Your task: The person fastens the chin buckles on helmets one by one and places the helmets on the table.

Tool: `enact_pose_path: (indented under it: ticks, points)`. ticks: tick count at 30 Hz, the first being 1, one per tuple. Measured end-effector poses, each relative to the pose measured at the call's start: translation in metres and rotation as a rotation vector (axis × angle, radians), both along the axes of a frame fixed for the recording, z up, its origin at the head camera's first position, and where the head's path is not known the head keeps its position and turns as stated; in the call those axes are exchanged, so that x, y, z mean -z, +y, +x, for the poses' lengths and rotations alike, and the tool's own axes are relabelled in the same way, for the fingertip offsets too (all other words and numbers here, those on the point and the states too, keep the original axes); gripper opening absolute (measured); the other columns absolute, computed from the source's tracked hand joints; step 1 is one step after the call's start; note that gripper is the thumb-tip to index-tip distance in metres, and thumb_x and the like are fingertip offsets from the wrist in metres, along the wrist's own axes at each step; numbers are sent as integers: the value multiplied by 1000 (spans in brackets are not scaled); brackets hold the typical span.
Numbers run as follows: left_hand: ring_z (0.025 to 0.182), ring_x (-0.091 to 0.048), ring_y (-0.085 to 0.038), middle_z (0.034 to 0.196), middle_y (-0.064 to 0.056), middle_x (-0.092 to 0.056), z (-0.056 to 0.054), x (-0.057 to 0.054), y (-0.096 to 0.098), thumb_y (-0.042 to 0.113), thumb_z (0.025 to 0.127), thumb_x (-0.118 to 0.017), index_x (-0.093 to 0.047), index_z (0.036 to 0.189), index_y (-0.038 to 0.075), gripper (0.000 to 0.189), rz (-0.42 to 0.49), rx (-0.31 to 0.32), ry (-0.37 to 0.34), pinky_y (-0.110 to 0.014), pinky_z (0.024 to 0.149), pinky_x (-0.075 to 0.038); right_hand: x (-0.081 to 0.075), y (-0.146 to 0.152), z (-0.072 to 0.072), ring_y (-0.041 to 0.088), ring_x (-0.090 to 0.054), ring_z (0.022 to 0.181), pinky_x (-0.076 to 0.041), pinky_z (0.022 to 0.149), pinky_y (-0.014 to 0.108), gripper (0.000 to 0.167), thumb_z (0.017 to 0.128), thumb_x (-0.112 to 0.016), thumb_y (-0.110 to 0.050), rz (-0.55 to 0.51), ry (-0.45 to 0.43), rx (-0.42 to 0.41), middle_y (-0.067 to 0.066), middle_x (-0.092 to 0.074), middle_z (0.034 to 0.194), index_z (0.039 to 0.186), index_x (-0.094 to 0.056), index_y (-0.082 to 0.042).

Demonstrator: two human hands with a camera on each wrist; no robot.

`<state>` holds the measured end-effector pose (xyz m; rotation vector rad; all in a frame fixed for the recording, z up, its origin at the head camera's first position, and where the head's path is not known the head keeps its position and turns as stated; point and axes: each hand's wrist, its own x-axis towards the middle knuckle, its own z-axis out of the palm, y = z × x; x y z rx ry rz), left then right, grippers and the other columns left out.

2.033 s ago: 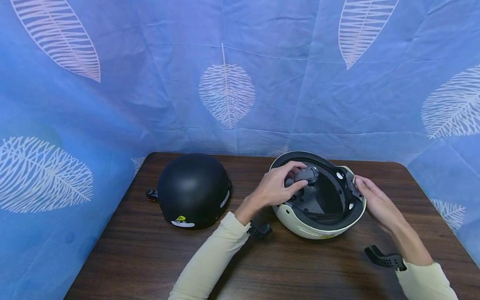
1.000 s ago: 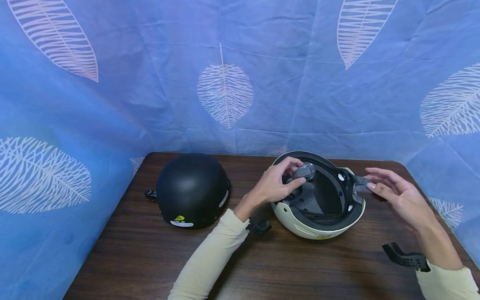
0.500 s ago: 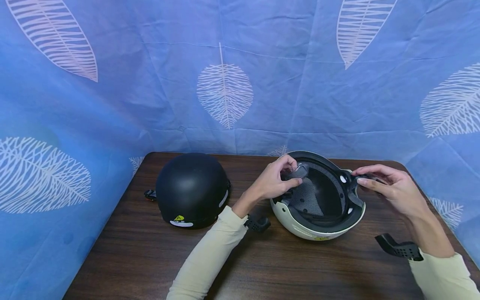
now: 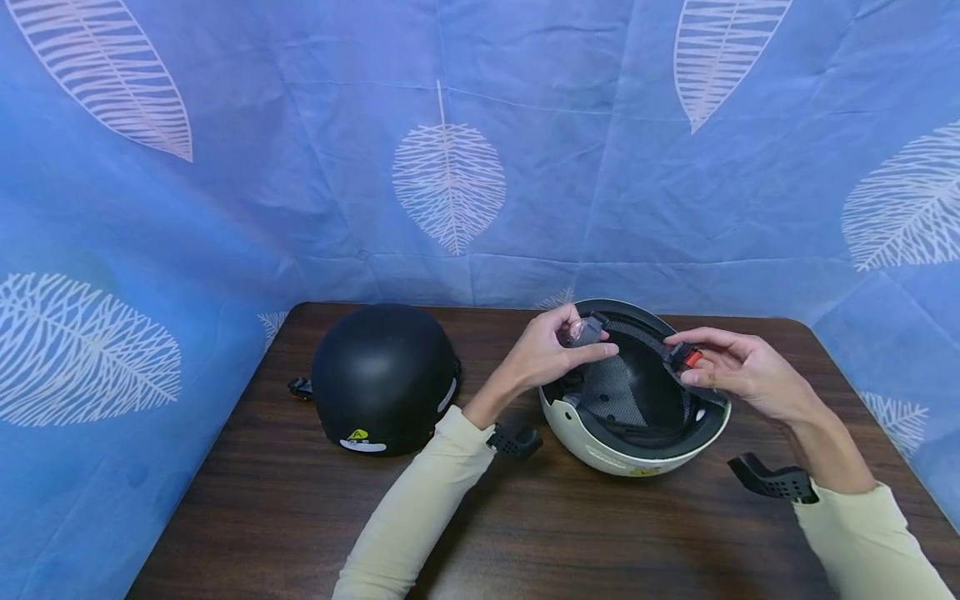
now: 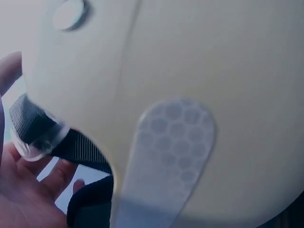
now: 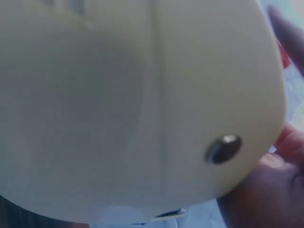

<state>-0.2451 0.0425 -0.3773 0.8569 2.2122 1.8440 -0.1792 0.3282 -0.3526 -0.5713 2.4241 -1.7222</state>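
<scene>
A cream helmet lies upside down at the right of the table, its black padded inside facing up. Over its left rim, my left hand holds one chin strap end with a grey pad. The left wrist view shows this ribbed black strap with a clear plastic piece beside the fingers. At the right rim, my right hand pinches a black-and-red buckle between thumb and fingers. The cream shell fills most of the right wrist view and hides much of that hand.
To the left stands a black helmet, dome up, with a buckle sticking out at its left side. Both sit on a dark wooden table. A blue cloth with white leaf prints hangs behind.
My right hand first drew the grey strap piece outward past the right rim, then brought it back left over the helmet, where the red buckle shows. My left hand has lifted its strap end slightly.
</scene>
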Motion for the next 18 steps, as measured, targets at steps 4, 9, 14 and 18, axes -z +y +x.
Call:
enact_pose_path:
  ticks: [4,9,14,18]
  points:
    - [61,-44,-6,65,9,-45,1,-1,0,45,84,-77,-40,67,16,50,-40,-76,34,-22,59,-36,0,-5,-1,5,-66,85,-57,77,26,42,91,-63,8,-59,-103,-19,-2,-68,100,132,-55,3]
    - [60,-46,-3,58,6,-39,-1,2,2,34,87,-77,-39,60,13,50,41,-109,51,-21,57,-38,1,-9,-1,15,-72,96,-57,81,28,36,96,-59,4,-71,-111,-66,3,-71,104,132,-55,2]
    - [59,-44,-5,58,5,-39,-4,5,1,19,87,-77,-47,77,10,32,154,-84,0,-21,63,-37,5,-14,1,12,-71,90,-57,77,26,33,96,-60,3,-49,-69,-41,4,-69,95,128,-57,-3]
    - [60,-54,-14,71,-10,-67,-6,5,-1,11,91,-72,-56,111,8,25,211,-8,-37,-23,59,-37,7,-14,1,11,-71,95,-57,78,24,30,96,-58,5,-91,-65,-33,3,-67,93,124,-57,-3]
